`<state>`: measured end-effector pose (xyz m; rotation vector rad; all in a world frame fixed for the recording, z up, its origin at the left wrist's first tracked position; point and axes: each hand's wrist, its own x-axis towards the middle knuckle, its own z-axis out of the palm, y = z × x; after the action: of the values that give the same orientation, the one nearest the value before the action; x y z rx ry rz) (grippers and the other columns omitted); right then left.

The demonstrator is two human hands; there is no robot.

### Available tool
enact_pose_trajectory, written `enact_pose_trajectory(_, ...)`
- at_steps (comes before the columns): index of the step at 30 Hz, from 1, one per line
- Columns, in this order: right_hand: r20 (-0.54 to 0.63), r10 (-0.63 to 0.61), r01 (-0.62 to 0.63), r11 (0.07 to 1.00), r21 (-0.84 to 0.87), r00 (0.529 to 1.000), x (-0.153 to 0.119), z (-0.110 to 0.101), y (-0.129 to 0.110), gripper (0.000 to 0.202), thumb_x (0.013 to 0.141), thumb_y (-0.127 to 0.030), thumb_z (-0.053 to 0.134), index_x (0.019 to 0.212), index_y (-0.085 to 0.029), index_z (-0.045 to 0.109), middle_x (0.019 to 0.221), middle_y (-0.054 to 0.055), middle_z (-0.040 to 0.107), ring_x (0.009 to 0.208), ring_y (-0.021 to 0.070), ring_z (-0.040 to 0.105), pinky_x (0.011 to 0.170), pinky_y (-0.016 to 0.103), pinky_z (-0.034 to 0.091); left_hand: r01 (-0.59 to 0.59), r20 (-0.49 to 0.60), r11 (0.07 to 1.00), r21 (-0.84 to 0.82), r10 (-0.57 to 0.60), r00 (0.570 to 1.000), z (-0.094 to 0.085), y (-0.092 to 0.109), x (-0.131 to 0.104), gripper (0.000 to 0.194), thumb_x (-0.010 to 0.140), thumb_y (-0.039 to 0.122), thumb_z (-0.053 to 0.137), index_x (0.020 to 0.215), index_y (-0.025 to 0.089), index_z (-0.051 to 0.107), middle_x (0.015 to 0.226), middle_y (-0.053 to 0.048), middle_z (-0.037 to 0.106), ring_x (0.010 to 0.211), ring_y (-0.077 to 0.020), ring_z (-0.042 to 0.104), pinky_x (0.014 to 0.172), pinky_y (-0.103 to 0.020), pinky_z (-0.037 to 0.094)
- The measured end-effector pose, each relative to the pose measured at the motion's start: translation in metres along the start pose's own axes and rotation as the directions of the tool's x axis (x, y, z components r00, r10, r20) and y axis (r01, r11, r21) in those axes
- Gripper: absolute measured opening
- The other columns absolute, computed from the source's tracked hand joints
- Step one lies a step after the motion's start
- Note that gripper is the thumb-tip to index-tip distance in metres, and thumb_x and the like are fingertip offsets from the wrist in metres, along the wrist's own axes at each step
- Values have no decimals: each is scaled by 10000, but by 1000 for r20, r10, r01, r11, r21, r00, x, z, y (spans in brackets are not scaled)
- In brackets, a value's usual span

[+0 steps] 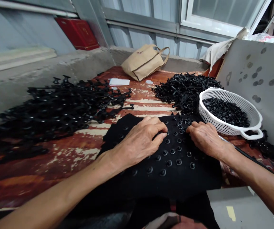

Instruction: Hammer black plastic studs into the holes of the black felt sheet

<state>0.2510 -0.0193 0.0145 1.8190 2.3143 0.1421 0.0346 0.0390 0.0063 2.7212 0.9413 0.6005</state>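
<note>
A black cloth or mat lies in front of me, with several small round black pieces spread over it, each a disc with a raised centre. Over its middle, my left hand has thumb and forefinger closed around one of these round pieces. My right hand is on the cloth's right side, fingers curled and pressed together beside a cluster of the same pieces. Whatever its fingertips pinch is hidden.
A white plastic basket of small black pieces stands at the right, near my right hand. Piles of black parts lie at the left and back right. A beige bag sits at the back; a grey panel borders the right.
</note>
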Motion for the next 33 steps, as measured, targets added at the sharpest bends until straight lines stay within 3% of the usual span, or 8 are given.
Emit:
enact_pose_trajectory(7,73,52,-50,998,-29,996,1,-5,3,218,948,-306,595,1107,-162,631,1081,59,664,894,189,661,774,384,564,-110,88,993,47,105,991,14,-4,53,190,848,147,464,862,177,651,859,-65,635,887,-218,565,836,-368,443)
enact_pose_trajectory(11,24,116,-116,993,-13,993,5,-7,4,247,948,-314,594,1140,-160,618,1108,66,656,917,199,660,786,398,563,-152,160,987,46,143,977,21,-16,73,154,815,132,488,807,175,635,835,-54,637,849,-204,571,809,-349,431)
enact_pose_trajectory(16,-61,106,-103,993,53,992,19,-9,-1,263,949,-317,591,1165,-168,610,1151,73,642,970,215,648,817,419,554,-177,174,982,66,164,971,25,-17,74,159,800,103,470,789,184,607,816,-44,632,818,-195,555,766,-329,417)
enact_pose_trajectory(26,-110,49,-31,986,166,993,35,1,-6,239,947,-318,594,1128,-165,623,1122,67,652,941,203,651,804,407,555,-163,246,978,133,126,961,10,-16,57,176,833,163,438,758,187,596,785,-50,603,796,-209,555,740,-343,425)
enact_pose_trajectory(33,-292,148,-62,957,285,945,26,-3,2,204,948,-245,531,1041,-181,701,959,64,680,846,217,660,717,335,490,-129,153,988,80,115,981,12,-24,75,236,820,134,437,906,187,650,910,-67,671,894,-207,595,841,-345,451)
